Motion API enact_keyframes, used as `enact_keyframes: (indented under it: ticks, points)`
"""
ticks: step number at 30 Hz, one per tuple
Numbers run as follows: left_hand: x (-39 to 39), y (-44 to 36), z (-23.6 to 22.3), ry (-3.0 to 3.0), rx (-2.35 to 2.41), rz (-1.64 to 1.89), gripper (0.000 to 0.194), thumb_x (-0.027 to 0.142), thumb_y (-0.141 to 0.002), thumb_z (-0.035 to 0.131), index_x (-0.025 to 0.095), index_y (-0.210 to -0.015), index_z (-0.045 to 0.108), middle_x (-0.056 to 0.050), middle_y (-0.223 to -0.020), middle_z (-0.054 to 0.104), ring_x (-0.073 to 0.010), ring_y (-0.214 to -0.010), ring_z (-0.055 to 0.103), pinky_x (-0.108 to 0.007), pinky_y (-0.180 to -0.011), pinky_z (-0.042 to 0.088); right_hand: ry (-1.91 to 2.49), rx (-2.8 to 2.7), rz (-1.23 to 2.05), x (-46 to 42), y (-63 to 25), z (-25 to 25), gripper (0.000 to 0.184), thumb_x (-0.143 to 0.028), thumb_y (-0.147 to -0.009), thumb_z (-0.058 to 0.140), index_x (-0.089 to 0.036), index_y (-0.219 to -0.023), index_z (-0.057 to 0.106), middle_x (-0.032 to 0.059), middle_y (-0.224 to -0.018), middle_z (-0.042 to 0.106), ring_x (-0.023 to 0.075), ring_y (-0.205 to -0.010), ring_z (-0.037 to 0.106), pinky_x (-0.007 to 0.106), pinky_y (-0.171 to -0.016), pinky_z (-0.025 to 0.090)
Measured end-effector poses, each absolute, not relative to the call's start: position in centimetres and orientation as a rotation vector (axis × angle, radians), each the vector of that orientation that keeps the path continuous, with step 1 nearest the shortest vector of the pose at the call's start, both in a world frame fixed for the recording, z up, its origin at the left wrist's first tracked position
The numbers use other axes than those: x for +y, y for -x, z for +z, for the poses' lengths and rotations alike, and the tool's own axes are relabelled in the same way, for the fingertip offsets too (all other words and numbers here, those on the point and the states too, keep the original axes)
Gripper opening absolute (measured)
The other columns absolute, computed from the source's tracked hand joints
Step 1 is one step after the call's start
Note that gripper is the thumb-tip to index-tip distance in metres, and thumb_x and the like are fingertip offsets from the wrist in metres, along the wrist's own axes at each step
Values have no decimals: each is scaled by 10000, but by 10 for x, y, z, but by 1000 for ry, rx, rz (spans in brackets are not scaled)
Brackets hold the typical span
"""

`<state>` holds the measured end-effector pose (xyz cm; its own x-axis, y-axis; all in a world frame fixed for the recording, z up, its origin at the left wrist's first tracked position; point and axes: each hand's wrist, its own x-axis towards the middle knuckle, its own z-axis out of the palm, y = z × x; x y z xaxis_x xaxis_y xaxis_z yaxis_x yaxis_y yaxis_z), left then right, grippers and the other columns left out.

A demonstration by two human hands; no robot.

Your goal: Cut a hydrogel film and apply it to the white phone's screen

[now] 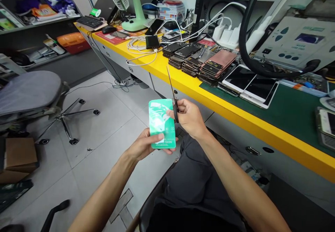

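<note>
just beyond the lap (pixel 193 176), the packet (pixel 159 122) is held up short of the surface (pixel 225 105), green face showing. at the packet's lower end the left hand (pixel 145 143) pinches it, thumb on the face, the other fingers behind. at the packet's right edge the right hand (pixel 190 116) has its fingers curled about the handles of the scissors (pixel 175 111), thumb lying over the packet's face; whether that thumb presses hard, i cannot tell. the blades point up past the packet's top corner; how far apart they are is unclear.

the likeliest trouble, i think, is a slip: the packet's face looks slick and the left thumb alone bears on its lower end, so a tug could drop it to the floor (pixel 104 137). the blades, if swung in across the packet, could nick the left fingers.

beyond the packet, a lifted blade tip might scrape the phone stacks (pixel 192 66) near the surface's edge. farther off, loose cables (pixel 136 45) could snag a sleeve or arm.
</note>
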<state>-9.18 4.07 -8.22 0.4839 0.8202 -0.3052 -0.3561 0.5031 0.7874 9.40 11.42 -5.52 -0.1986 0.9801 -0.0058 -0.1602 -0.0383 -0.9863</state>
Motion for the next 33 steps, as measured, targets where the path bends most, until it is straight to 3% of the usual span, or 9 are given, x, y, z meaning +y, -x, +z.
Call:
enact_keyframes:
  ticks: [2, 6, 10, 12, 16, 23, 33]
  points:
    - [35, 82, -68, -755, 773, 793, 289, 269, -829, 823, 51, -1013, 778, -208, -1012, 810, -318, -781, 791, -444, -739, 654, 973, -1217, 1465, 113, -95, -48, 402, -312, -626, 916, -177, -885, 640, -4, -770, 741, 162, -668, 686, 257, -586, 554]
    - [24, 72, -51, -811, 846, 859, 250, 289, -871, 789, 73, -996, 786, -177, -933, 824, -272, -712, 788, -387, -701, 662, 925, -1190, 1512, 110, -102, -33, 421, -376, -627, 931, -185, -873, 647, -16, -734, 718, 158, -575, 677, 253, -481, 565]
    - [14, 72, -35, -903, 955, 1005, 265, 350, -886, 771, 88, -886, 806, -138, -768, 808, -259, -670, 778, -358, -683, 653, 973, -1200, 1476, 99, -123, -25, 388, -491, -707, 888, -175, -877, 742, 56, -812, 760, 146, -460, 644, 224, -324, 446]
    - [11, 73, -27, -946, 981, 1082, 274, 366, -894, 759, 101, -844, 809, -123, -728, 797, -262, -670, 774, -361, -669, 651, 1020, -1257, 1434, 89, -133, -27, 359, -513, -769, 849, -175, -873, 789, 64, -740, 751, 111, -391, 554, 224, -303, 380]
    - [7, 72, -13, -1029, 987, 1209, 300, 371, -915, 732, 120, -769, 810, -107, -704, 787, -248, -635, 757, -365, -659, 648, 998, -1333, 1518, 60, -143, -32, 327, -513, -784, 833, -189, -799, 796, 58, -656, 713, 115, -418, 489, 245, -341, 332]
    - [-2, 66, -2, -1049, 1031, 1309, 307, 380, -922, 713, 133, -772, 818, -119, -759, 802, -273, -665, 762, -388, -646, 641, 897, -1317, 1779, 15, -138, -32, 329, -502, -689, 899, -213, -764, 759, 60, -658, 713, 135, -494, 484, 288, -483, 390]
    - [-7, 62, 2, -911, 1035, 1479, 159, 324, -885, 763, 172, -877, 808, -70, -806, 810, -277, -768, 782, -398, -748, 653, 803, -1330, 1936, -6, -133, -42, 409, -547, -695, 896, -196, -757, 695, 17, -607, 614, 116, -486, 434, 262, -456, 297]
